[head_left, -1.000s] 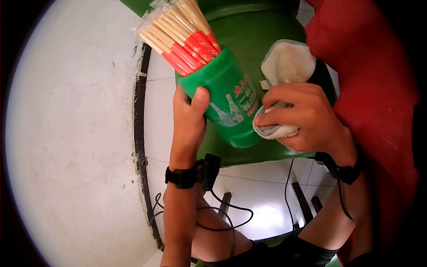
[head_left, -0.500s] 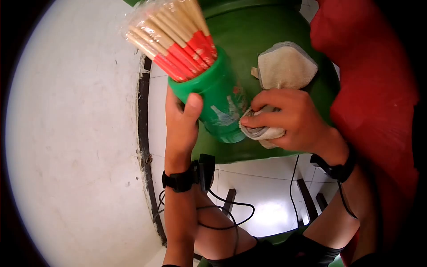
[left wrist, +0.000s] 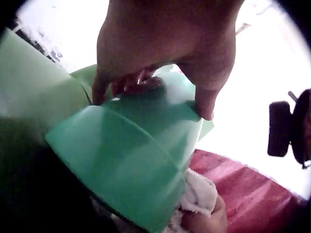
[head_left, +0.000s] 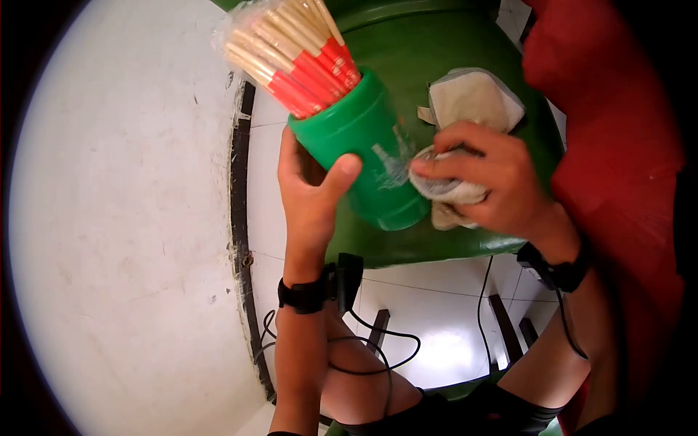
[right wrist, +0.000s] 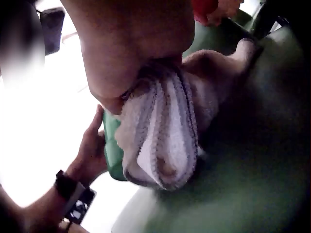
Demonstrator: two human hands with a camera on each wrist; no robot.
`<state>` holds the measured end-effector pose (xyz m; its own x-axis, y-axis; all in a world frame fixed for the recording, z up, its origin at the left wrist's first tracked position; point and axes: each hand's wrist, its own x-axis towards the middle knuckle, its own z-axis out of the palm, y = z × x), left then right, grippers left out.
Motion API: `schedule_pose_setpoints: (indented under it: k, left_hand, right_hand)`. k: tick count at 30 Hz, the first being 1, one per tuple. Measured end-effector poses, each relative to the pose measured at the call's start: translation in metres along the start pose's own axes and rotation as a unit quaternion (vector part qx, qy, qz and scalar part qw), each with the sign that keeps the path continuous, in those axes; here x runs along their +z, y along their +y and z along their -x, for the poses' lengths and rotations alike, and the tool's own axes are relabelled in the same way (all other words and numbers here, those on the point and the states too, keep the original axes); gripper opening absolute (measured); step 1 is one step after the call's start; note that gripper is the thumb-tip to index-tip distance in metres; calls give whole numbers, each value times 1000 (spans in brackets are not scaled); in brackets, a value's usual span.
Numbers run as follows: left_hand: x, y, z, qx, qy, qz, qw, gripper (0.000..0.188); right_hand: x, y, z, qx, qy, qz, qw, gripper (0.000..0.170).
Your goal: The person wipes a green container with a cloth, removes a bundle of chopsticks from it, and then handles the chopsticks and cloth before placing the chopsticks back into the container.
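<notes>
In left fingers: one green cup, gripped
Beyond them: one chopstick bundle
Right fingers: cloth pinched, count unclear

Head view: left fingers mostly behind green container; print blurred, perhaps bottles; chopsticks top-cropped

Smooth, glossy plastic container; wooden chopsticks in shiny film at its eleven o'clock; matt, rough-piled cloth.
</notes>
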<state>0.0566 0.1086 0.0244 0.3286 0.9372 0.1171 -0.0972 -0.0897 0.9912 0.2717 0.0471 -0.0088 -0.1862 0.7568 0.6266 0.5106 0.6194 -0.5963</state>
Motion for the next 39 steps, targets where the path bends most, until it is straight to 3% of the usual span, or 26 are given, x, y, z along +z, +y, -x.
schedule_pose_setpoints:
  k: [2,5,8,11,14,17,18,21,23,24,28,31,34,37,39]
  left_hand:
    - [6,-1,4,27,2,-48,998,100]
    - [14,-3,8,48,-16,-76,996,118]
    - [11,-6,5,74,-6,-129,989,127]
    - [9,-1,6,31,-22,-66,997,128]
    - [3,-4,4,12,-11,-76,997,124]
    - [-1,-6,2,16,-15,-78,997,119]
    - [0,-5,3,21,-8,-85,996,117]
    - [7,0,2,38,15,-108,993,116]
    - [14,0,1,59,37,-133,989,119]
    - [6,0,0,82,-13,-154,985,107]
    - [-14,-2,-4,50,-86,-51,994,74]
    - [-15,-1,0,-7,-71,35,997,74]
    - [-19,-4,-2,-13,-136,32,990,80]
    - [0,-10,-2,26,-111,-10,993,91]
    - [7,-12,-6,37,-85,12,996,100]
  right_hand:
    - [-15,-1,-4,44,-14,-5,999,45]
    - [-16,-5,-22,135,161,-164,964,45]
    - [-16,-32,-31,62,117,-61,989,43]
    - [-1,-25,-20,8,111,-6,994,43]
    - [11,-3,-4,-9,103,24,994,45]
    - [3,4,4,118,-4,40,992,47]
    - [-1,6,0,141,4,12,990,51]
    - [-4,-5,-32,118,147,-78,979,54]
    - [2,-26,-40,49,133,-36,989,54]
    - [4,-31,-41,16,126,-15,992,54]
    - [16,-10,-17,-36,69,29,997,52]
    - [19,5,11,-24,10,18,1000,50]
    - [-2,8,3,27,-1,-12,1000,45]
    - [-9,-3,-31,131,167,-272,939,45]
    - [-1,-4,-39,91,134,-181,970,44]
